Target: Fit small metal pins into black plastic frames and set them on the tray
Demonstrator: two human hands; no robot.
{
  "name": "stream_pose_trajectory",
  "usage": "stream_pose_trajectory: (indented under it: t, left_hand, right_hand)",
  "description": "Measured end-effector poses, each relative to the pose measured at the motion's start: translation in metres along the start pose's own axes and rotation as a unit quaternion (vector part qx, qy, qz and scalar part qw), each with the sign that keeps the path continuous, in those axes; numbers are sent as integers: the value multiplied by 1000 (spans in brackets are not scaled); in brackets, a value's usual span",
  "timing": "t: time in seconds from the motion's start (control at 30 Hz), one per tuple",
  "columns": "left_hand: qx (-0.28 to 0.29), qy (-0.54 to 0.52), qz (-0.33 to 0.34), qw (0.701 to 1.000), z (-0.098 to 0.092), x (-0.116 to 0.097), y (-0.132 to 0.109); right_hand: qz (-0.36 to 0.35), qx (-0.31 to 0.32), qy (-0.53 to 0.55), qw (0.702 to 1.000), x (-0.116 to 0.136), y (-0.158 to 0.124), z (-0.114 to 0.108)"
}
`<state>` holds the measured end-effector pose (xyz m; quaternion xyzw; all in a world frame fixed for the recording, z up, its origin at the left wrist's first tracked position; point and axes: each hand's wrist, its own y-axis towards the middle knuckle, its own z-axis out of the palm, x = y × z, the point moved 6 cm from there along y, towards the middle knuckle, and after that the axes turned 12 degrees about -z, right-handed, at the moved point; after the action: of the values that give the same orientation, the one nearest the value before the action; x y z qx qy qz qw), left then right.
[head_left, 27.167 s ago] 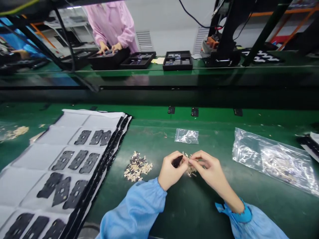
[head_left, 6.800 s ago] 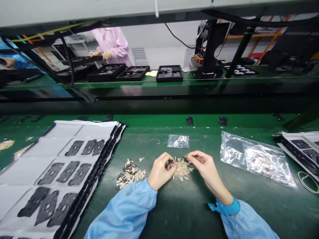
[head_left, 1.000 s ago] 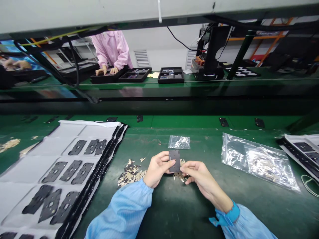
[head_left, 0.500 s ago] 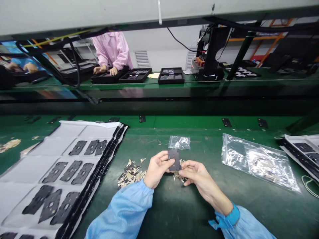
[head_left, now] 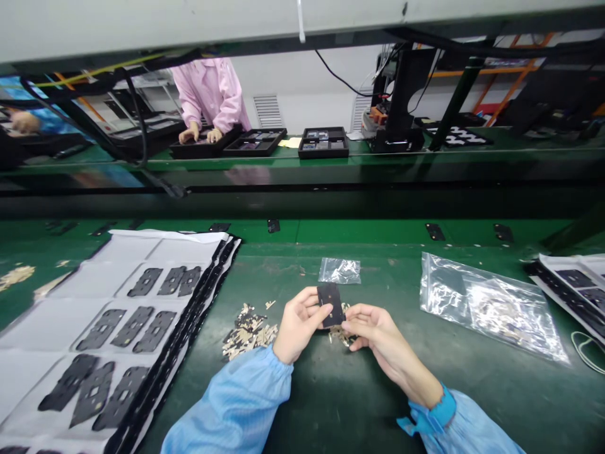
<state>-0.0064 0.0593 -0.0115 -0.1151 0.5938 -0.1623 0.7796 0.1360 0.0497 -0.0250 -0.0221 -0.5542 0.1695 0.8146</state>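
Note:
My left hand (head_left: pixel 299 323) grips a flat black plate (head_left: pixel 330 304) between thumb and fingers, its face tilted toward me. My right hand (head_left: pixel 373 329) is closed in a pinch at the plate's lower right edge; whatever sits between those fingertips is too small to make out. Behind the fingers, partly hidden, lies a small heap of metal pieces (head_left: pixel 338 335). Left of my left hand a larger pile of small gold-and-black metal pieces (head_left: pixel 246 332) is spread on the green bench (head_left: pixel 326 403).
A white tray sheet (head_left: pixel 47 321) with several black plates is stacked at left. Clear plastic bags (head_left: pixel 491 309) lie to the right, a smaller bag (head_left: pixel 340 270) ahead. Several black plates ride a green strip (head_left: pixel 321 232) beyond. Across it, a person in pink (head_left: pixel 210 94) handles black trays.
The black plate has tilted slightly in my left hand, and my right fingers stay at its edge. Plates on the far green strip have shifted a little to the right.

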Motion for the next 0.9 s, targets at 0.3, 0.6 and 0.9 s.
stream_pose_trajectory:
  t: [0.3,0.6,0.9]
  left_hand:
    - [5,8,4,1000,0,0,0]
    - [38,8,-11,999,1,1,-1]
    - [111,-84,-39,990,14,4,-6]
  right_hand:
    - [2,9,0,1000,-1,1,-1]
    - [-4,27,-27,999,4,3,-3]
    - [39,107,64,991,2,1,5]
